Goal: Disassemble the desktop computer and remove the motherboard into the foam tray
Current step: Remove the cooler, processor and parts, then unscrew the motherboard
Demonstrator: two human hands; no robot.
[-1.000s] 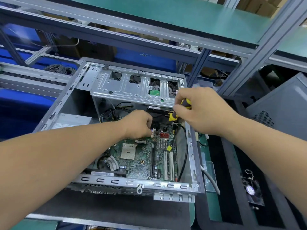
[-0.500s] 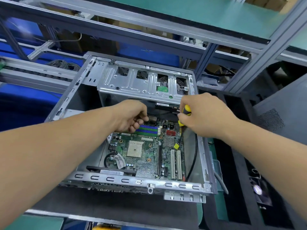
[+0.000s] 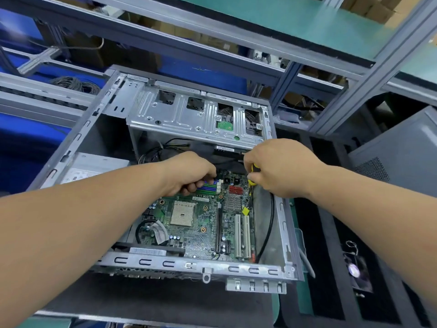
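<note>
The computer case [image 3: 78, 136] lies open on the dark mat [image 3: 146, 301], side panel off, and the motherboard [image 3: 201, 223] sits flat inside on the case floor, not in any tray. Both arms reach in from the near side. The left hand [image 3: 189, 172] is over the far edge of the board, at the blue memory slots [image 3: 209, 185]; its fingers are curled down and in, fingertips touching or pinching sth. at the slots, but I cannot tell what exactly, the knuckles hide it. The right hand [image 3: 281, 166] is just beside it, to the right, fingers clenched round the yellow and black handle of a screwdriver [image 3: 253, 175]; only a small part of the handle shows under the thumb, tip is hidden. Between the two hands is a black connector area, and near it a red part [image 3: 235, 190] on the board. The square socket [image 3: 182, 213] is in the middle of the board, w/ two white slots [image 3: 242, 235] on the right side. A black cable [image 3: 268, 230] runs along the right wall of the case. Above the hands the metal drive cage [image 3: 196, 119] spans the case. A grey box w/ label, prob. the power supply [image 3: 94, 166], sits at the left wall. On the right of the case, apart from it, a small fan [image 3: 356, 271] lies on black foam [image 3: 331, 268].
</note>
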